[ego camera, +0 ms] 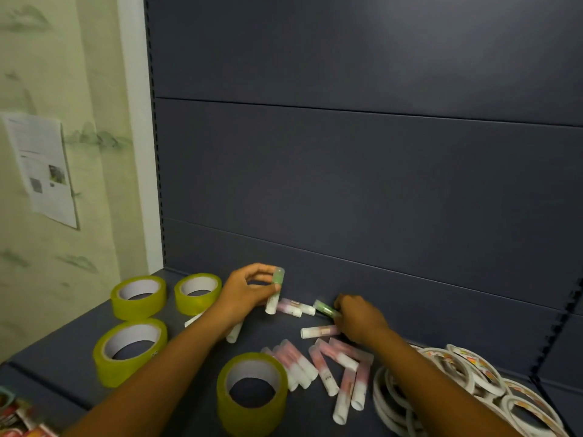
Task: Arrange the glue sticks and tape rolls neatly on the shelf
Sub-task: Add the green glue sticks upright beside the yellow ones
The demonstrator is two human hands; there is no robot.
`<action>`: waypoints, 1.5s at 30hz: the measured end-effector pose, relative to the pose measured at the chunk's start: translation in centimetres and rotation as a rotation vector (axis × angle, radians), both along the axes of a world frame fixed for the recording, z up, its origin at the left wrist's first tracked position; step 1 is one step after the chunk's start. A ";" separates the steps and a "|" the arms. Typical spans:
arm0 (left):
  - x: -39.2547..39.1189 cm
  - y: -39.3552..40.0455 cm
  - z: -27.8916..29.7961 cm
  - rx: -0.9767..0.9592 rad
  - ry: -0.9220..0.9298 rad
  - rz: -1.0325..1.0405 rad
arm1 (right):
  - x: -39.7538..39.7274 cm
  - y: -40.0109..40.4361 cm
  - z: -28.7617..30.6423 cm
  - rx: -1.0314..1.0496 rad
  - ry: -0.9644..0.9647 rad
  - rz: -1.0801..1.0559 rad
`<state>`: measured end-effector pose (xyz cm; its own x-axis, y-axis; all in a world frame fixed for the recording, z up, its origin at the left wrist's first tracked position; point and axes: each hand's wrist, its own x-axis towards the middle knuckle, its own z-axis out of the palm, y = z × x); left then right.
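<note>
While the shelf carried yellow tape rolls toward its left edge and white tape rolls at its right, loose glue sticks lay near mid-front. Left hand pinched a green-capped stick upright near the rear; right hand gripped another. Judged step: standing sticks in a back row; next, setting both down squarely.

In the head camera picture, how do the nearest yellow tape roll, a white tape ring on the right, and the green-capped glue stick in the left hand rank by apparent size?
1. Nearest yellow tape roll, also closest to the camera.
2. White tape ring, though overlapped in its pile.
3. Green-capped glue stick, gripped by the left hand, farther back.
</note>
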<state>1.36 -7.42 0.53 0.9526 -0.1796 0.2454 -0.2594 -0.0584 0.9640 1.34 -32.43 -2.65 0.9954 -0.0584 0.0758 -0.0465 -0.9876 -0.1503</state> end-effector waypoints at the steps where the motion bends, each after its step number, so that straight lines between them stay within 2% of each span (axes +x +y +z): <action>1: 0.0 0.5 -0.1 -0.012 -0.005 0.003 | 0.2 0.3 -0.1 -0.014 -0.010 -0.019; 7: 0.2 3.7 -0.4 -0.090 -0.054 0.063 | 0.9 1.7 -0.5 -0.088 -0.047 -0.108; 14: -0.1 7.5 -0.7 -0.135 -0.121 0.188 | 0.4 2.6 -0.1 -0.055 -0.071 -0.139; 21: -0.3 7.2 -0.5 -0.174 -0.124 0.196 | -1.8 2.3 0.6 0.275 -0.295 -0.145; 25: -1.2 4.1 -0.8 -0.196 -0.067 0.136 | -3.8 1.5 1.1 0.590 -0.339 -0.199; 28: -1.9 1.4 -0.6 -0.168 -0.049 0.089 | -6.0 0.3 2.1 0.724 -0.383 -0.218; 39: -9.4 -13.3 2.9 -0.174 -0.123 -0.174 | -19.3 -10.4 5.5 0.775 -0.606 -0.178; 45: -17.9 -24.2 3.6 -0.177 -0.127 -0.316 | -30.9 -18.7 6.5 0.663 -0.659 -0.238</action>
<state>-16.56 -31.58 4.10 0.8171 -0.4036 0.4117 -0.3564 0.2076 0.9110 -29.59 -51.08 3.86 0.7210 -0.4852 0.4947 0.0589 -0.6684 -0.7415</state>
